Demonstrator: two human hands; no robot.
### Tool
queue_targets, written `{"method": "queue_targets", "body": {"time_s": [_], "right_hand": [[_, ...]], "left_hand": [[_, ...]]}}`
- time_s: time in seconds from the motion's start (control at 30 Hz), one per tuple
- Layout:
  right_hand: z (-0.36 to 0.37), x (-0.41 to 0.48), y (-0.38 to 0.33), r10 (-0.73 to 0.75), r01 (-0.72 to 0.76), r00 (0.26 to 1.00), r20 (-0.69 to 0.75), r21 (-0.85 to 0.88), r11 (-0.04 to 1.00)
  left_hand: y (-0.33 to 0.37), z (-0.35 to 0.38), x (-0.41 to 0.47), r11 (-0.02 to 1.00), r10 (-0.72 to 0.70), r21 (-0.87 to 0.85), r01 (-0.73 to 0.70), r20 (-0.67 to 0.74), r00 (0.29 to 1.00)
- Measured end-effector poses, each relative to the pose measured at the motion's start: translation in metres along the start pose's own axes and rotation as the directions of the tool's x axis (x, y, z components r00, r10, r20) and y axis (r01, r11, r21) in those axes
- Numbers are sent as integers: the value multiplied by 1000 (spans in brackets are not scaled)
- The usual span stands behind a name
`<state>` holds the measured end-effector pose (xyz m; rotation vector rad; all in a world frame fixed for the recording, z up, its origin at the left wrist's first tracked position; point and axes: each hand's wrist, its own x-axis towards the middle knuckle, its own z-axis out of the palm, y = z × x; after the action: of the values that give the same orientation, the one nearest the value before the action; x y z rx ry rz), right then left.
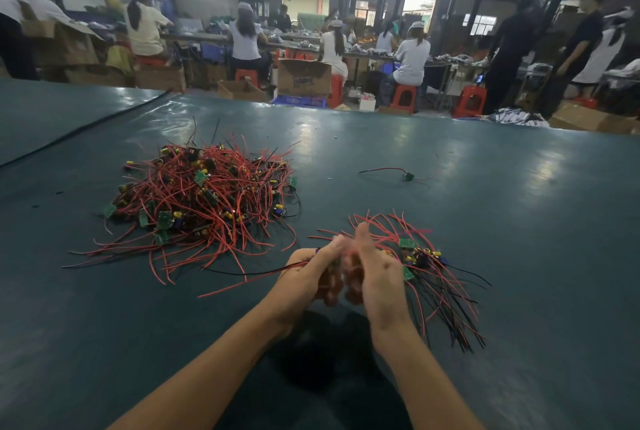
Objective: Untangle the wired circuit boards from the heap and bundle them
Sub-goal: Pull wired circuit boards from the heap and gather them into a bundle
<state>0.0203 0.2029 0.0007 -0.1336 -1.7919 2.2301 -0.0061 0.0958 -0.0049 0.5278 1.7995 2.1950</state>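
A tangled heap (202,195) of small green circuit boards with red and black wires lies on the dark green table (485,204), left of centre. Near the front, my left hand (306,277) and my right hand (375,273) are close together, both gripping a bundle of wired boards (422,258). The bundle's boards stick out to the right of my right hand, with red wires fanning upward and red and black wires trailing down to the right. My fingers are blurred. A black wire runs left from my left hand.
One loose wired board (408,176) lies alone farther back, right of centre. Beyond the table's far edge, several people sit on red stools at workbenches, among cardboard boxes (303,78) and blue crates.
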Motion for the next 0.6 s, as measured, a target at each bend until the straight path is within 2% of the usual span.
{"method": "queue_targets", "body": {"time_s": [0.07,0.13,0.2,0.3,0.43,0.5,0.6], "right_hand": [[6,-5,4,-37,45,996,85,-94,995],[6,-6,5,-57,75,994,98,-188,979],[2,-3,5,-47,60,997,60,-237,970],[-2,1,7,-9,3,1000,-30,-196,981],[-4,8,5,54,-64,990,-132,-79,995],[-5,9,3,69,-76,990,-119,-49,996],[-5,7,5,63,-72,995,-75,-125,990]], "left_hand": [[1,-2,-2,998,-69,9,69,73,995],[1,-5,-2,988,-153,30,150,94,984],[0,-5,-2,980,-200,41,197,83,976],[0,-1,-1,972,-236,36,233,82,968],[3,2,-1,984,-164,82,159,58,985],[2,3,1,991,-106,84,106,2,994],[2,6,2,998,-51,20,52,-34,998]]}}
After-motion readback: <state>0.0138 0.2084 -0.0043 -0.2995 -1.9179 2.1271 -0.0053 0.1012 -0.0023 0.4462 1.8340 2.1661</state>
